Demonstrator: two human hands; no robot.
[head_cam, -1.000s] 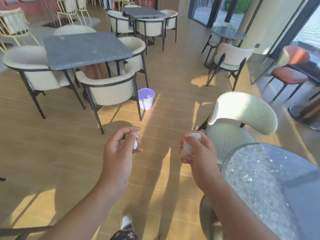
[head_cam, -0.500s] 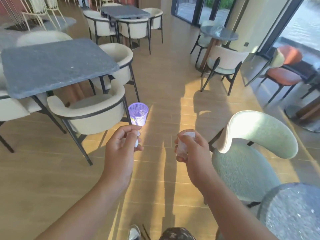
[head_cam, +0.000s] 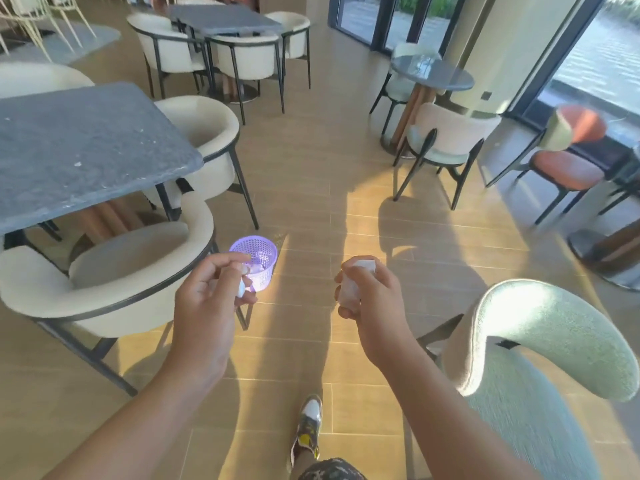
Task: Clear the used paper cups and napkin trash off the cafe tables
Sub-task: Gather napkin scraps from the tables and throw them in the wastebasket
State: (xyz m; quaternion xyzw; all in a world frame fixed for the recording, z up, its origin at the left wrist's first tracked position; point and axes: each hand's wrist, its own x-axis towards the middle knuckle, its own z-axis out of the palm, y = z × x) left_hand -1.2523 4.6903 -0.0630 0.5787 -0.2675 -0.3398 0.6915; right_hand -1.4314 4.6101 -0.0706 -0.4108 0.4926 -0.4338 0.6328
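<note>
My left hand (head_cam: 207, 306) pinches a small white napkin scrap (head_cam: 241, 288) between thumb and fingers. A white paper cup (head_cam: 353, 289) is gripped in my right hand (head_cam: 367, 303), its rim showing above the fingers. Just beyond my left hand, a purple mesh waste basket (head_cam: 254, 263) stands on the wooden floor with some white trash inside. Both hands are held out at chest height, short of the basket.
A grey square table (head_cam: 79, 147) with cream armchairs (head_cam: 114, 275) stands at left, next to the basket. A pale green chair (head_cam: 540, 344) is close on my right. Further tables and chairs fill the back and right. My shoe (head_cam: 308, 427) is on the floor below.
I have walked forward: the basket, table and chairs have come closer, and the round glass table at right has left the view. Both hands keep their hold.
</note>
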